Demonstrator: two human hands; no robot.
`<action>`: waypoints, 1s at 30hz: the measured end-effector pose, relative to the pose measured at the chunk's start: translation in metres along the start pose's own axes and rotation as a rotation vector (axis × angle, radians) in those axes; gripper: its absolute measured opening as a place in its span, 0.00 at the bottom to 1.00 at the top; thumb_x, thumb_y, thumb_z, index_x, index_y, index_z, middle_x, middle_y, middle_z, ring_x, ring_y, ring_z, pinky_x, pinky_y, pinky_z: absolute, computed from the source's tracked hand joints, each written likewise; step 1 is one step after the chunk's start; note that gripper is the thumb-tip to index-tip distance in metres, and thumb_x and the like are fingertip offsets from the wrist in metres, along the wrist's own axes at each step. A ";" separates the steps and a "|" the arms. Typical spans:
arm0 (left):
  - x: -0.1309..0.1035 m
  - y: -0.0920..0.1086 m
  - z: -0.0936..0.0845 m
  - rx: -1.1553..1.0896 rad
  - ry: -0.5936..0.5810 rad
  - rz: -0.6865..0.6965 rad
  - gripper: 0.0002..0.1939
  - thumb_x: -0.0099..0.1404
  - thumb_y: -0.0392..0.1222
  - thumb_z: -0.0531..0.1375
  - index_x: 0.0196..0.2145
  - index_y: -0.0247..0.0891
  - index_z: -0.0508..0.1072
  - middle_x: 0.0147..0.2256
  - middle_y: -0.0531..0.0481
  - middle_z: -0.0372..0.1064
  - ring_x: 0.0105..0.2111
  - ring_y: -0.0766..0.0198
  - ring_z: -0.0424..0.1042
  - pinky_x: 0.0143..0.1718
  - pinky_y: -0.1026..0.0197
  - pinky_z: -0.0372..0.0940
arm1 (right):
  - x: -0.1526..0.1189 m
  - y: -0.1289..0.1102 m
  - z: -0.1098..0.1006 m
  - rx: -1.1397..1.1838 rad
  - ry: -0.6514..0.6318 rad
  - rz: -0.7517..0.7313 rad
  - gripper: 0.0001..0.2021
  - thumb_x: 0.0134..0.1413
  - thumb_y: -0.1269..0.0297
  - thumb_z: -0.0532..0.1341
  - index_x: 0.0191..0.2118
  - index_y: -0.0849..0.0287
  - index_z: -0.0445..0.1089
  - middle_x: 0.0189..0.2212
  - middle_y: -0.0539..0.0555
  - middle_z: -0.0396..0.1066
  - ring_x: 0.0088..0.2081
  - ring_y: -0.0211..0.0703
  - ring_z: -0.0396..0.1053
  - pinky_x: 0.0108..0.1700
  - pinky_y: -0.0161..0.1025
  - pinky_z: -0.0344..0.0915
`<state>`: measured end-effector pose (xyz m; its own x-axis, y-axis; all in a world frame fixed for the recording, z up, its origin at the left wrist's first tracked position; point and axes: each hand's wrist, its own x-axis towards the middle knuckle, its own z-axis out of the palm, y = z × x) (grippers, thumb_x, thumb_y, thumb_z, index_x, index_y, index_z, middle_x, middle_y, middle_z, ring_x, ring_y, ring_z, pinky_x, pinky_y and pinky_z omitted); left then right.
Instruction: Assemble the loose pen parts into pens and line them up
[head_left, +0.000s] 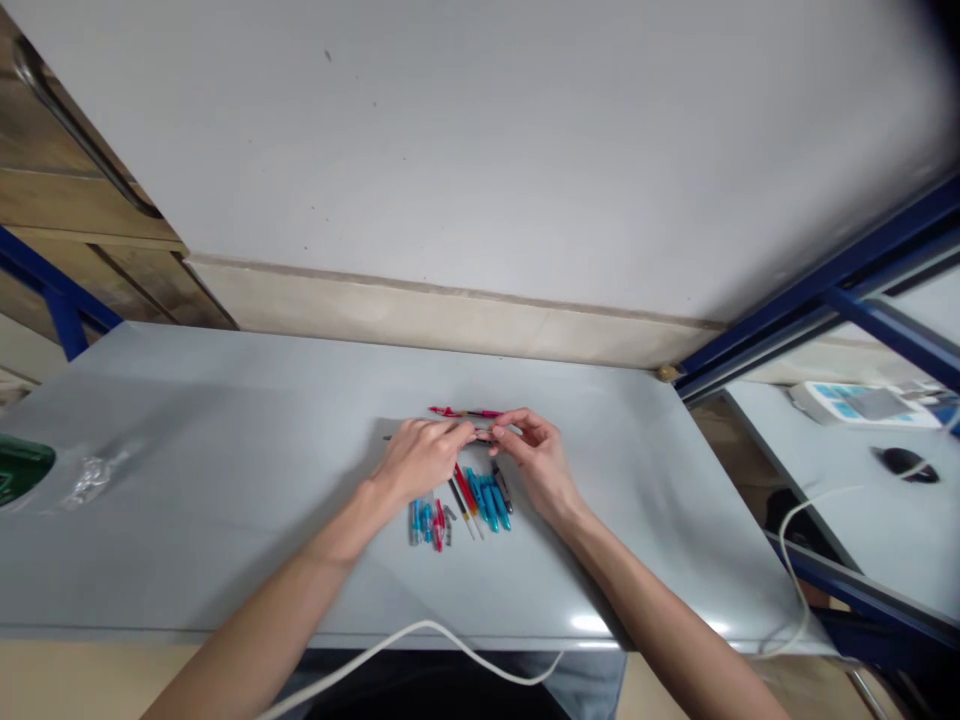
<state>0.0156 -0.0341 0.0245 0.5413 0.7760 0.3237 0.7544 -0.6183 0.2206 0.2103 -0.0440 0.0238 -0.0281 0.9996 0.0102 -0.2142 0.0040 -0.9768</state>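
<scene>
Over the middle of the grey table (225,480), my left hand (424,455) and my right hand (536,455) meet at a small pinkish, slender piece (484,435). The fingers of both are pinched on it; its exact shape is partly hidden. Just beyond them lies a red pen (457,412). Nearer to me are several blue pen barrels (487,500), a dark barrel (502,487), red and black refills (465,488), and a cluster of short blue, red and clear pen parts (429,522).
A green item (24,470) and crumpled clear plastic (94,480) are at the left. A white cable (427,625) crosses the front edge. Blue frame bars (817,280) stand at the right, with a black mouse (907,464) and a white device (862,403) on another surface beyond.
</scene>
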 end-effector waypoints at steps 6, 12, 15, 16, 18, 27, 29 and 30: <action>-0.001 -0.001 0.002 0.035 0.038 -0.011 0.11 0.71 0.33 0.53 0.40 0.42 0.75 0.33 0.50 0.79 0.29 0.61 0.76 0.27 0.62 0.57 | 0.002 0.001 -0.001 0.099 -0.038 0.002 0.12 0.50 0.57 0.72 0.35 0.57 0.73 0.30 0.51 0.73 0.37 0.46 0.77 0.34 0.37 0.72; -0.002 -0.002 0.003 0.049 0.087 -0.006 0.11 0.72 0.36 0.52 0.38 0.43 0.75 0.32 0.52 0.78 0.29 0.62 0.75 0.26 0.62 0.54 | 0.001 -0.001 0.000 0.098 -0.054 -0.035 0.10 0.49 0.60 0.73 0.34 0.57 0.74 0.31 0.51 0.74 0.37 0.46 0.76 0.34 0.37 0.71; -0.002 -0.003 0.002 0.042 0.092 -0.013 0.11 0.72 0.35 0.53 0.38 0.43 0.75 0.34 0.52 0.78 0.29 0.63 0.76 0.26 0.62 0.54 | 0.000 -0.002 0.000 0.083 -0.067 -0.038 0.10 0.50 0.60 0.72 0.34 0.58 0.74 0.32 0.51 0.74 0.33 0.42 0.75 0.33 0.37 0.70; -0.002 -0.002 0.002 0.044 0.094 -0.012 0.11 0.72 0.35 0.53 0.38 0.43 0.75 0.34 0.52 0.78 0.30 0.62 0.76 0.26 0.62 0.54 | 0.000 -0.003 0.001 0.069 -0.066 -0.042 0.10 0.51 0.60 0.72 0.35 0.58 0.73 0.32 0.51 0.74 0.30 0.40 0.74 0.33 0.37 0.69; -0.002 -0.001 0.002 0.052 0.096 -0.004 0.11 0.73 0.36 0.52 0.38 0.42 0.74 0.34 0.52 0.78 0.30 0.62 0.76 0.26 0.62 0.54 | -0.001 -0.002 0.001 0.014 -0.052 -0.067 0.11 0.50 0.59 0.71 0.35 0.58 0.73 0.32 0.50 0.75 0.28 0.38 0.72 0.33 0.37 0.69; -0.002 0.004 0.004 -0.003 0.062 0.088 0.14 0.77 0.46 0.51 0.39 0.38 0.74 0.34 0.49 0.77 0.32 0.62 0.75 0.31 0.62 0.60 | -0.005 0.012 0.006 -0.300 -0.015 -0.212 0.12 0.51 0.57 0.70 0.33 0.59 0.72 0.29 0.51 0.75 0.29 0.40 0.70 0.35 0.37 0.68; -0.002 0.004 0.005 -0.010 0.056 0.081 0.14 0.77 0.45 0.51 0.39 0.39 0.74 0.32 0.49 0.76 0.30 0.62 0.75 0.30 0.62 0.60 | -0.005 0.009 0.004 -0.320 -0.035 -0.207 0.12 0.53 0.55 0.69 0.34 0.59 0.72 0.29 0.52 0.76 0.29 0.41 0.72 0.34 0.37 0.68; -0.001 0.004 0.006 -0.008 0.050 0.074 0.14 0.77 0.45 0.51 0.39 0.39 0.74 0.32 0.49 0.76 0.30 0.61 0.76 0.29 0.62 0.59 | -0.004 0.006 0.003 -0.342 -0.048 -0.210 0.12 0.54 0.55 0.68 0.35 0.59 0.73 0.30 0.52 0.76 0.31 0.43 0.73 0.35 0.38 0.68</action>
<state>0.0199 -0.0369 0.0197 0.5758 0.7213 0.3849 0.7100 -0.6746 0.2022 0.2065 -0.0478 0.0181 -0.0661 0.9733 0.2197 0.1171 0.2262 -0.9670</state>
